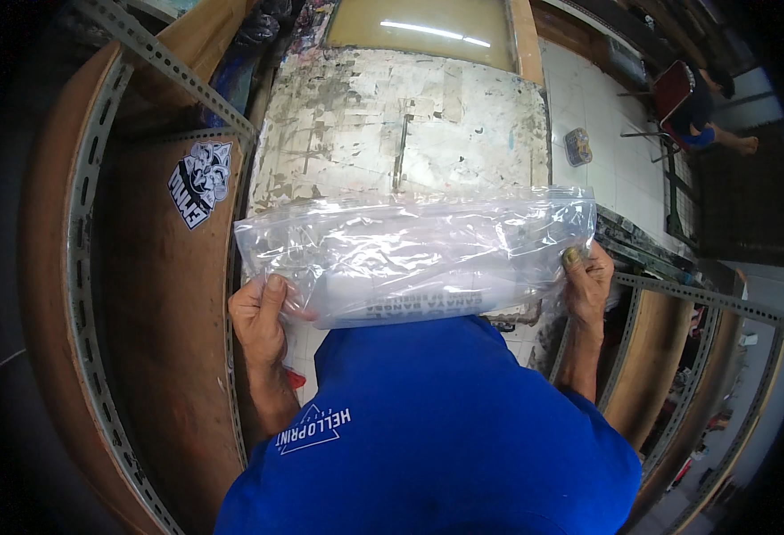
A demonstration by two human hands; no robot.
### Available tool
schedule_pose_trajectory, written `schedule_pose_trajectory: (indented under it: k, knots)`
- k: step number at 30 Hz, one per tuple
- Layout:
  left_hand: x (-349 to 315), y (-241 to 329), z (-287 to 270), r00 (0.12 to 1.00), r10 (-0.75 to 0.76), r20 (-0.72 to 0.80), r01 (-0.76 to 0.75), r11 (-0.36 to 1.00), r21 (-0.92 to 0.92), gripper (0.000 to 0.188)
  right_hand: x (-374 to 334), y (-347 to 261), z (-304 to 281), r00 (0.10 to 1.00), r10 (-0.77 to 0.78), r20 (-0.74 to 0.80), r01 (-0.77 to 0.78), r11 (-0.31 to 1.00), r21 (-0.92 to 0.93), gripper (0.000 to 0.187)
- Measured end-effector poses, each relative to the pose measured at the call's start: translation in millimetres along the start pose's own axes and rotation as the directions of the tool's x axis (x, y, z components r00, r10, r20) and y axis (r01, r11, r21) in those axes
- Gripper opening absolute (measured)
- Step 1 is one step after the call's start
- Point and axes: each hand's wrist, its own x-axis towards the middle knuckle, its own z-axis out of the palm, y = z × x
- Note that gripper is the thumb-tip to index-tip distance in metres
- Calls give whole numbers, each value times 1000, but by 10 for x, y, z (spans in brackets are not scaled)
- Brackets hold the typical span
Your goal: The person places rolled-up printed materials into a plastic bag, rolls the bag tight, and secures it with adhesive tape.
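The wearer's blue shirt (437, 437), nearest, fills the lower middle below the grip, its hem cut off. Beyond the grip spreads a pale, paint-worn tabletop (347, 125), its near part obscured by a clear plastic bag (410, 230) stretched between both hands. Inside, between the grips, a white bundle (370, 287) is blurred by glare and creases. The left hand (261, 316) pinches the bag's left end, the right hand (588, 283) its right; fingers behind the plastic are partly hidden.

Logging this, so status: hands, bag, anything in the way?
Left hand and right hand gripping clear bag by opposite ends. Bag spread wide, stained worktop beyond. Nothing visibly blocking it.
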Motion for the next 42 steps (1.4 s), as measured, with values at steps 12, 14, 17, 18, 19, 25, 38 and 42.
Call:
schedule_pose_trajectory:
  k: [12, 14, 17, 18, 19, 25, 38, 42]
  knots:
    - [-91, 220, -154, 991, 14, -130, 16, 975, 221, 43, 39, -475, -232, 920, 293, 260, -181, 907, -380, 50]
    - [-94, 364, -80, 997, -41, -58, 57, 951, 303, 39, 32, -581, -111, 888, 283, 363, -106, 893, -438, 60]
    - [-148, 536, 55, 998, -44, 54, 13, 877, 481, 36, 54, -653, -64, 883, 310, 353, 98, 612, -784, 58]
    - [-142, 546, 49, 993, -72, 95, 7, 828, 560, 34, 61, -649, -58, 877, 377, 297, 11, 602, -798, 52]
    - [-137, 556, 42, 986, -100, 134, -8, 773, 634, 32, 78, -638, -53, 864, 442, 240, -76, 586, -807, 47]
    - [-47, 341, -159, 953, 117, 281, -285, 667, 688, 18, 150, -452, -138, 900, 84, 427, 247, 710, -660, 23]
    - [-22, -493, -159, 996, 91, 8, -90, 957, 275, 31, 27, 109, -346, 914, 235, 330, -148, 952, -269, 38]
    - [37, -481, -55, 996, 86, -17, -78, 952, 295, 33, 42, 154, -343, 914, 268, 305, -183, 942, -281, 29]
